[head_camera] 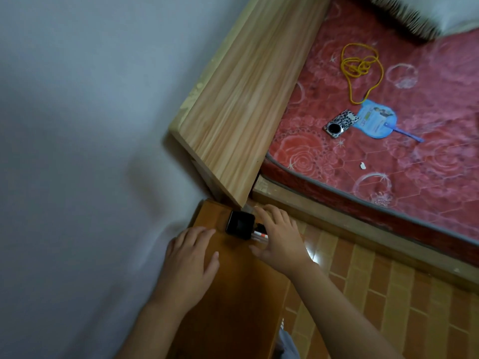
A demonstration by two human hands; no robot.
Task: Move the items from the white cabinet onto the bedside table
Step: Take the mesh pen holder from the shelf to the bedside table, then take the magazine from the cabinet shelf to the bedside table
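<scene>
The brown wooden bedside table (pixel 233 294) stands against the white wall. A small black square box (pixel 239 225) sits at its far end, close to the headboard. Beside the box lie a few white pens with red and black tips (pixel 260 235). My right hand (pixel 278 239) is cupped over the pens with fingers spread, touching them beside the box; whether it grips them I cannot tell. My left hand (pixel 190 265) rests flat on the table top with fingers apart and holds nothing. The white cabinet is out of view.
A light wooden headboard (pixel 241 99) rises just behind the table. To the right lies a red patterned mattress (pixel 388 156) with a yellow cord (pixel 359 66), a spotted compact case (pixel 339 123) and a blue hand fan (pixel 375 121). Orange tiled floor (pixel 388 294) lies between bed and table.
</scene>
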